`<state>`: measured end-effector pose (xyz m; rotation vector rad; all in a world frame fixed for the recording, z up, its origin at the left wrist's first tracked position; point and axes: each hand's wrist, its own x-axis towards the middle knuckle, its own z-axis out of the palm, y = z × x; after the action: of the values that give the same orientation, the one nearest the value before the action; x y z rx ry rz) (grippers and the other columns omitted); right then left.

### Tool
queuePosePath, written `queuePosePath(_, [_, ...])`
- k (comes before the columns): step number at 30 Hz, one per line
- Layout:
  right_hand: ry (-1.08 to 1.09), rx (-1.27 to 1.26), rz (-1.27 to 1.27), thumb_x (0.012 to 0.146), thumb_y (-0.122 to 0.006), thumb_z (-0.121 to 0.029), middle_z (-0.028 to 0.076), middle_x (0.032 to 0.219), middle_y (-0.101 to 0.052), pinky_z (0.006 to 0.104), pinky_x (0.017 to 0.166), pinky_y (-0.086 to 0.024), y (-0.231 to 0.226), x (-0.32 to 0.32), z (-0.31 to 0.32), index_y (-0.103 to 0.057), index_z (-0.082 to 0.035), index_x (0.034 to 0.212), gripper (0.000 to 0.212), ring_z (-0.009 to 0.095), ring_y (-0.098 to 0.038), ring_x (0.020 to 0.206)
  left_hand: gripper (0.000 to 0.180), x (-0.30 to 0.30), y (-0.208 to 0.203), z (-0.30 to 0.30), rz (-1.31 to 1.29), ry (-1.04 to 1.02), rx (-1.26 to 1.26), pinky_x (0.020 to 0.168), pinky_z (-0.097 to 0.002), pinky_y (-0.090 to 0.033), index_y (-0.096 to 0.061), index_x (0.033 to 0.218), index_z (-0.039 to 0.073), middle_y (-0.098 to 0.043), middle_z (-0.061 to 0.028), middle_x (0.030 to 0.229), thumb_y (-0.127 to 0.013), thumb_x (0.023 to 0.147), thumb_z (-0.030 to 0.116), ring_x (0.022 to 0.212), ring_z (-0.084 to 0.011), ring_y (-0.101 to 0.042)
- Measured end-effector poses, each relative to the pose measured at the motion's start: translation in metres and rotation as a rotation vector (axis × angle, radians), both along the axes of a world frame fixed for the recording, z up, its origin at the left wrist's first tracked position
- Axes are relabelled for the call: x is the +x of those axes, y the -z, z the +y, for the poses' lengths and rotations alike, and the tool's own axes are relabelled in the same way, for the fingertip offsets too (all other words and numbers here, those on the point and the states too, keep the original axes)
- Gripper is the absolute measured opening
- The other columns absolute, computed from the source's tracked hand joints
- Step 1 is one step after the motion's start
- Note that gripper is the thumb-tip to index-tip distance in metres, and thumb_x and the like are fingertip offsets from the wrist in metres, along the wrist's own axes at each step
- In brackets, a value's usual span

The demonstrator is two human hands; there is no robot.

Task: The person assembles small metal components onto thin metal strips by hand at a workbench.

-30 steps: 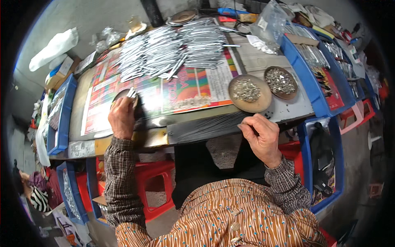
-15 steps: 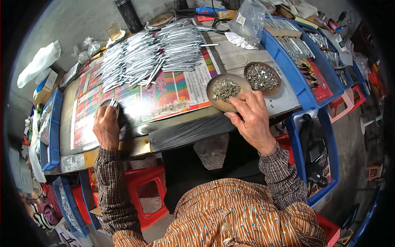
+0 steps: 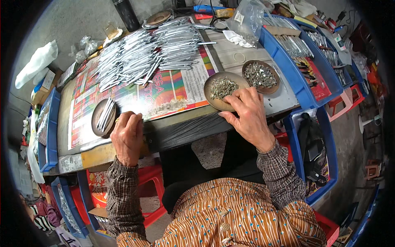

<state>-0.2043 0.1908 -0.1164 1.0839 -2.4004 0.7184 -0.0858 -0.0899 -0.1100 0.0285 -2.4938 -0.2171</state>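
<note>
A small dark dish holds several slim silvery metal rods on the table's left side. Just right of it, by the front edge, is my left hand; its fingers are curled together, and whatever they hold is hidden. My right hand reaches to a round brown dish filled with tiny brassy metal parts. Its bent fingertips touch the near side of the pile, while the thumb stays apart at the rim. Behind it sits a second dish of small greyish metal parts.
Large heaps of silvery rods cover the far part of a colourful printed sheet. Blue bins with rods stand on the right, another blue bin on the left. A clear plastic bag lies at the back.
My left hand has moved right and nearer, away from the small dish, uncovering the rods in it. My right hand stays at the brassy parts, with its fingers slightly shifted.
</note>
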Motion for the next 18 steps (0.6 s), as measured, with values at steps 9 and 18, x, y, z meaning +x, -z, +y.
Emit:
queuePosePath(9, [-0.013,-0.007,-0.051,0.071,-0.075,-0.023,0.007,0.096,-0.054,0.0408,0.081,-0.036,0.001,-0.0005,0.0034,-0.06,-0.005,0.102,0.039,0.026,-0.047,0.1,0.013,-0.0014,0.0026,0.0086,-0.017,0.037,-0.002,0.064,-0.0379,-0.048,-0.06,0.089,0.005,-0.059,-0.0106,0.086,-0.064,0.076,0.001,0.077,-0.0297,-0.06])
queuePosePath(18, [0.0,0.004,-0.025,0.069,-0.076,-0.02,0.009,0.097,-0.055,0.0411,0.082,-0.038,-0.0001,0.0015,0.0016,-0.06,-0.004,0.104,0.042,0.027,-0.047,0.098,0.012,-0.0019,0.0038,0.0109,-0.011,0.042,0.002,0.062,-0.0377,-0.047,-0.06,0.088,0.005,-0.058,-0.0106,0.085,-0.064,0.077,0.002,0.076,-0.0294,-0.059])
